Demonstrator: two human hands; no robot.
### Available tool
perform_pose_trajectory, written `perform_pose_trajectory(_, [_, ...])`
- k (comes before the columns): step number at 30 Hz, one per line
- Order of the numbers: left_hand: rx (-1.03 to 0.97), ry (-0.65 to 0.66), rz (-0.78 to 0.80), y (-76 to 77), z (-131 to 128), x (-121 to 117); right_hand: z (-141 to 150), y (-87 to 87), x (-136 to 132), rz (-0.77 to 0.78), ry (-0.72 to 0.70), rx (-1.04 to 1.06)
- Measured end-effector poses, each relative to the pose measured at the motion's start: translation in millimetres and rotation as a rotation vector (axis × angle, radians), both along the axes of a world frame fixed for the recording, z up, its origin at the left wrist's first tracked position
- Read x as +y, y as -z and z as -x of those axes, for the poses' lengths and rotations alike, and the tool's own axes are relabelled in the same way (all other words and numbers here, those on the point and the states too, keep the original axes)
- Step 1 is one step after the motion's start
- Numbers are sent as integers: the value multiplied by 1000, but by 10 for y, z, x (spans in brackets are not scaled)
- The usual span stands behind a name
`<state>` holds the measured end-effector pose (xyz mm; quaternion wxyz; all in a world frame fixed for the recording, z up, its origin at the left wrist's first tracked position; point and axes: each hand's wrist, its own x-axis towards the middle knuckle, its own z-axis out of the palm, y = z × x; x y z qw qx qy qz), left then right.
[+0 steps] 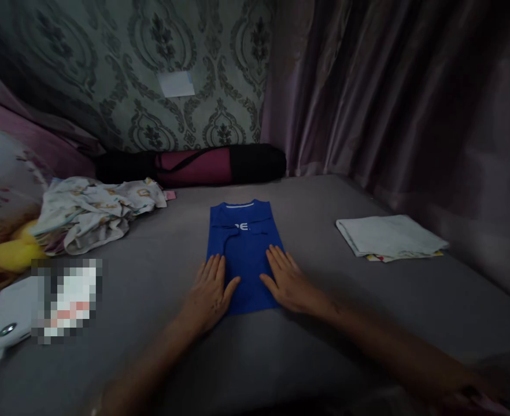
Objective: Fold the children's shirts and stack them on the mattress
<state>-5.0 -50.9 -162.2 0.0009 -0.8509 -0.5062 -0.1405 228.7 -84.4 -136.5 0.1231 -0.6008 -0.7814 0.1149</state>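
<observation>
A blue T-shirt (250, 271) lies folded into a long narrow rectangle on the grey bed sheet (163, 323). Its neckline points away from me, and part of a white print shows near the top among some creases. My left hand (211, 289) rests flat on the shirt's left edge, fingers stretched forward and thumb out over the cloth. On the opposite edge my right hand (287, 280) lies flat in the same way, its thumb pointing inward. Neither hand grips the fabric.
Folded pale cloth (389, 234) lies to the right. On the left are a crumpled patterned cloth (103, 205), a yellow item (12, 251) and a white device (14, 312) beside a blurred patch. A black and maroon bag (194, 166) lines the wall; curtains (346, 86) hang right.
</observation>
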Motion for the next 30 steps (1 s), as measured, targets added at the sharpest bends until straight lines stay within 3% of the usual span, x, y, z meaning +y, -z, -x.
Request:
perform_pose_trajectory(3, [41,45,24,62,19,-154,66,14,-153,22,-11,-23])
perform_pose_trajectory(6, [87,41,52,60,-16,-159,90,13,-146,29,-4,-36])
perform_pose_trajectory(11, [123,41,120,-93,-38,-169,27,-36,-129,81,-47,30])
perform_pose_trajectory(16, [68,145,181,-278,145,-345,-122,-125,-362,136,-158,90])
perform_pose_trajectory(22, [-23,262,80,-342,474,-485,-353,-109,-667,-56,-196,86])
perform_pose_trajectory(30, [142,383,-15,-292,526,-484,-384,-113,-623,-186,-283,-185])
